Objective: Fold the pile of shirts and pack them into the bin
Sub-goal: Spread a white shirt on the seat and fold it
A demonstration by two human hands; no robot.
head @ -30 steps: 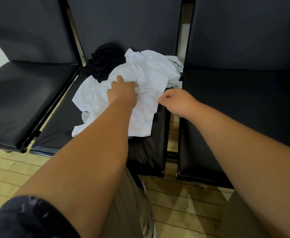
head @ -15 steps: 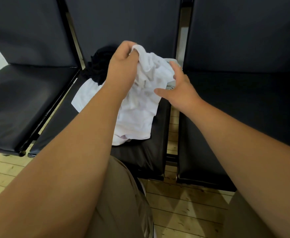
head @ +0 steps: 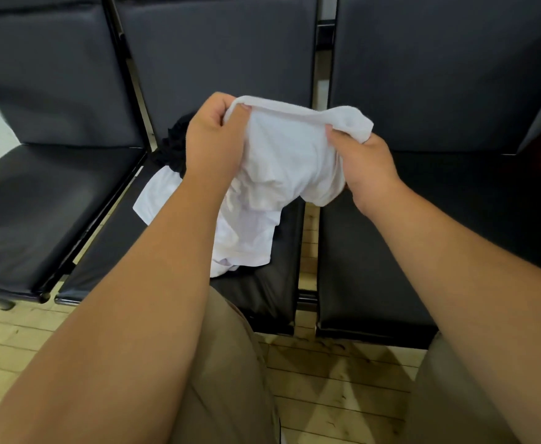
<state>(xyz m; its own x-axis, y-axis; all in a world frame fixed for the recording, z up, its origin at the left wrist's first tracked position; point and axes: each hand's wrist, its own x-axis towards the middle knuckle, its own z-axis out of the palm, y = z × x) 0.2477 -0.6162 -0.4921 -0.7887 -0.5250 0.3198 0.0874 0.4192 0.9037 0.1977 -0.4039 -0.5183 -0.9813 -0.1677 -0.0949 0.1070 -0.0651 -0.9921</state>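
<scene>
A white shirt (head: 282, 161) hangs lifted above the middle black seat (head: 262, 283). My left hand (head: 213, 139) grips its upper edge on the left, and my right hand (head: 363, 165) grips the same edge on the right, so the cloth stretches between them. Its lower part still trails down onto the seat. Another white garment (head: 154, 197) lies flat on the seat behind my left forearm. A crumpled black garment (head: 170, 149) sits at the back of that seat. No bin is in view.
Three black padded chairs stand in a row: one at the left (head: 38, 203), the middle one, and one at the right (head: 455, 235). Pale wooden floor (head: 327, 379) runs below, and my knees in beige trousers (head: 230, 379) sit close to the seat fronts.
My left hand lifted the white shirt off the pile. My right hand, empty before, came in and took hold of the shirt's upper edge, and the cloth is now spread between both hands.
</scene>
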